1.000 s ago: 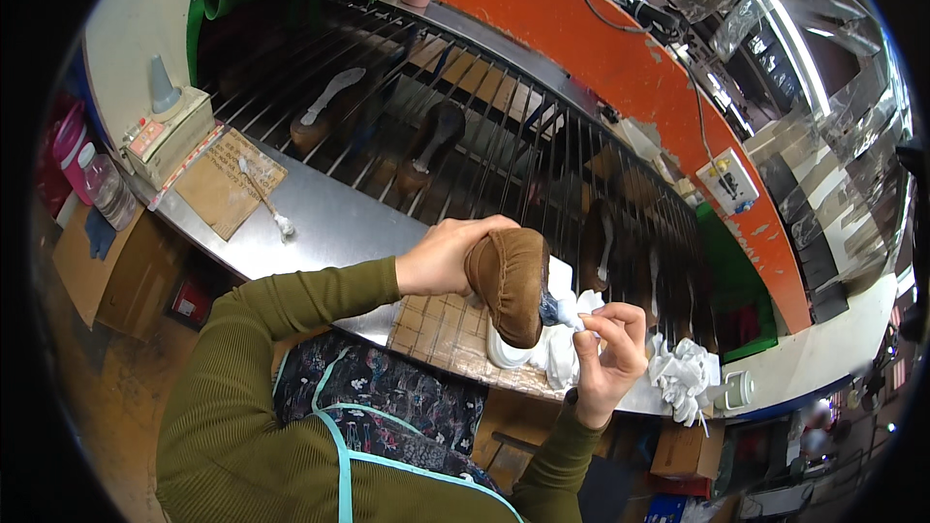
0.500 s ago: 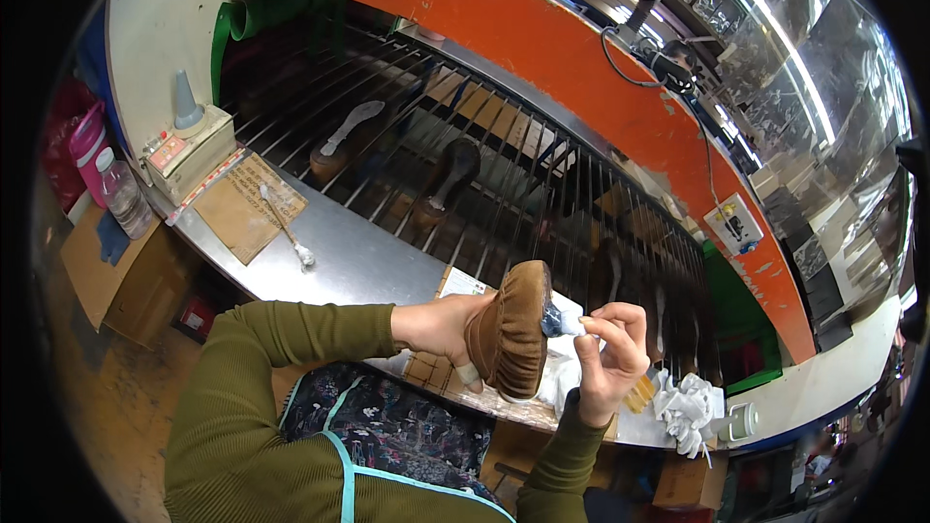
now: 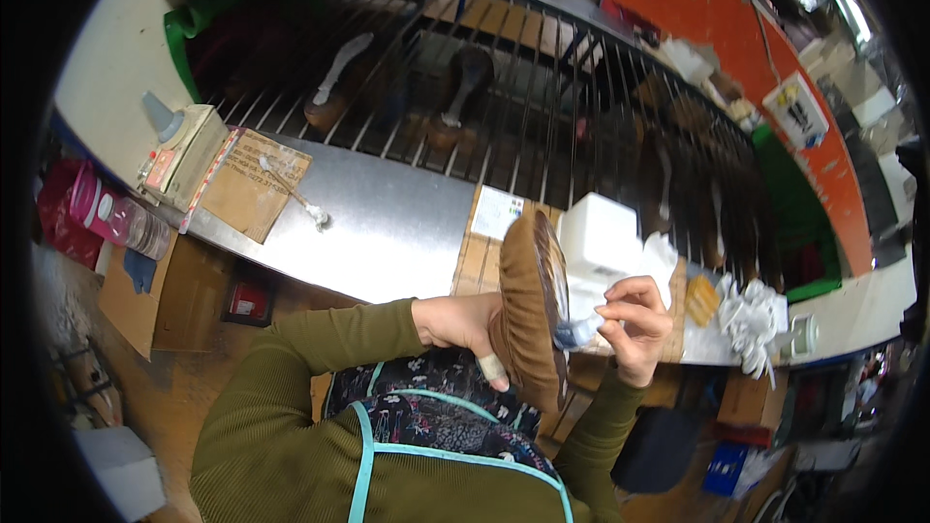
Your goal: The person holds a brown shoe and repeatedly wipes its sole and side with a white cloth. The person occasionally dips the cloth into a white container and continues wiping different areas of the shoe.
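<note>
A brown suede shoe upper (image 3: 526, 305), its fabric gathered in folds, stands upright on edge in front of me with its underside turned right. My left hand (image 3: 465, 324) is closed round its left side; a pale wrap covers the thumb. My right hand (image 3: 639, 329) pinches a small applicator (image 3: 578, 333), whitish with a dark blue end, between thumb and fingers. That end lies against the underside of the shoe near its lower part. The exact kind of applicator cannot be made out. Just behind the shoe is a white box-like container (image 3: 598, 235).
Beyond the metal bench (image 3: 378, 223) runs a rack of metal rods (image 3: 523, 107) bearing several dark shoe pieces. A white-tipped stick (image 3: 295, 196) lies on cardboard (image 3: 247, 196) at left. At right are a yellow block (image 3: 700, 300), crumpled white cloth (image 3: 751, 320) and a green-white cup (image 3: 802, 337).
The view has tilted down toward the bench. The shoe has turned so its underside shows more, and the applicator has gone from the upper part of the underside to lower down.
</note>
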`<state>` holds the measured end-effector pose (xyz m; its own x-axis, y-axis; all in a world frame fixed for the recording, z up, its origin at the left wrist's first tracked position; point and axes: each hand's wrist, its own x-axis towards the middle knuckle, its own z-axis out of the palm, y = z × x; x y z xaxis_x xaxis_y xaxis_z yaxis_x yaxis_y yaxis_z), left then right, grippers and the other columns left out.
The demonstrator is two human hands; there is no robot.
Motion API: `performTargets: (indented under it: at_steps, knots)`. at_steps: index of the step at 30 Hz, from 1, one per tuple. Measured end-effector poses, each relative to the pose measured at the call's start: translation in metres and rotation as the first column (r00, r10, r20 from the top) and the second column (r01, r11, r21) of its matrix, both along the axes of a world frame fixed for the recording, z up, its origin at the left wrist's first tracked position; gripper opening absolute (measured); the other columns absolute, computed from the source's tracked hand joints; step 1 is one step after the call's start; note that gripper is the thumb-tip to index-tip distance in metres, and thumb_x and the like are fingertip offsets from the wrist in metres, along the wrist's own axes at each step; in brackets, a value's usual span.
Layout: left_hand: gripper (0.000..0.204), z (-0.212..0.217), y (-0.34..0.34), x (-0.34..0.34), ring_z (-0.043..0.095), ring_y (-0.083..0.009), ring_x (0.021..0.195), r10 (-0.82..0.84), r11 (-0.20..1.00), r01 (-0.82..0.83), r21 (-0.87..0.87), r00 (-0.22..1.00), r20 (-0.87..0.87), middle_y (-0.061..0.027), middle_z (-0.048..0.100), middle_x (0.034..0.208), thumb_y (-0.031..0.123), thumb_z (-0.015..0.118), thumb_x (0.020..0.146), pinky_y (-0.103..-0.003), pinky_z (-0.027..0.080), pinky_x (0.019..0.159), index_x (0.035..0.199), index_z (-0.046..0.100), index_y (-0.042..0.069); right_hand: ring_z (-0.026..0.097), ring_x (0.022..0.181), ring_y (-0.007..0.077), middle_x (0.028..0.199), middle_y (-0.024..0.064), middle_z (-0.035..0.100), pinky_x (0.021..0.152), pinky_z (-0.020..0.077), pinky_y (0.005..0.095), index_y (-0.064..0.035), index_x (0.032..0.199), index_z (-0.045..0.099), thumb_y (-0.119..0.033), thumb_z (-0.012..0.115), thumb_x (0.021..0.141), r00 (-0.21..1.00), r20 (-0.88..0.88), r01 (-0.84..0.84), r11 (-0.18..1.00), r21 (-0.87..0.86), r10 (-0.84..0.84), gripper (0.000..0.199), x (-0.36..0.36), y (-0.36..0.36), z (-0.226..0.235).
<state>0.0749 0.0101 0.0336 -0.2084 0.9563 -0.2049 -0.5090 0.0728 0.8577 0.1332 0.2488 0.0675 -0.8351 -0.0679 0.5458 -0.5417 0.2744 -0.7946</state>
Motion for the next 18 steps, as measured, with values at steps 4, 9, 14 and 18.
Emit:
performTargets:
  at_steps: [4, 9, 14, 18]
  knots:
    - [0.069, -0.010, -0.011, 0.000, 0.060, -0.0231, 0.109, 0.095, 0.992, -0.095, -0.087, 0.995, -0.005, -0.0157, 0.064, 0.115, -0.011, 0.079, 0.060, -0.034, 0.050, 0.094, 0.123, 0.053, -0.004, 0.057, 0.075, 0.0136, 0.078, 0.0058, 0.061, 0.068, 0.0432, 0.0280, -0.0001, 0.086, 0.072, -0.008, 0.075, 0.075, 0.881, 0.338, 0.337, 0.941, 0.038, -0.330, 0.014, 0.046, 0.037, -0.050]
    - [0.085, -0.028, -0.031, -0.014, 0.054, -0.0268, 0.117, 0.350, 0.934, -0.356, 0.031, 0.929, 0.123, -0.0145, 0.058, 0.125, 0.002, 0.084, 0.056, -0.038, 0.043, 0.102, 0.132, 0.045, -0.001, 0.052, 0.064, 0.0133, 0.074, -0.0017, 0.058, 0.068, 0.0301, 0.0323, -0.0116, 0.084, 0.072, -0.014, 0.074, 0.078, 0.638, -0.054, 0.584, 0.437, 0.684, -0.768, 0.008, 0.068, 0.046, -0.080]
    - [0.103, -0.039, -0.012, -0.036, 0.038, -0.0291, 0.133, 0.428, 0.579, -0.487, 0.654, 0.864, 0.264, -0.0157, 0.035, 0.145, 0.059, 0.070, 0.067, -0.046, 0.032, 0.112, 0.146, 0.025, 0.012, 0.052, 0.067, 0.0152, 0.076, -0.0030, 0.057, 0.069, 0.0282, 0.0343, -0.0158, 0.086, 0.071, -0.017, 0.073, 0.078, 0.648, -0.313, 0.653, 0.296, 0.697, -0.694, 0.008, 0.049, 0.047, -0.087]
    - [0.070, -0.027, -0.008, -0.035, 0.058, -0.0258, 0.107, 0.804, 0.309, -0.826, 0.471, 0.491, 0.335, -0.0194, 0.049, 0.129, 0.053, 0.050, 0.091, -0.039, 0.052, 0.087, 0.140, 0.034, 0.005, 0.052, 0.065, 0.0164, 0.074, -0.0025, 0.057, 0.070, 0.0283, 0.0358, -0.0155, 0.084, 0.071, -0.017, 0.073, 0.078, 0.692, -0.370, 0.625, 0.259, 0.736, -0.619, 0.006, 0.043, 0.050, -0.083]
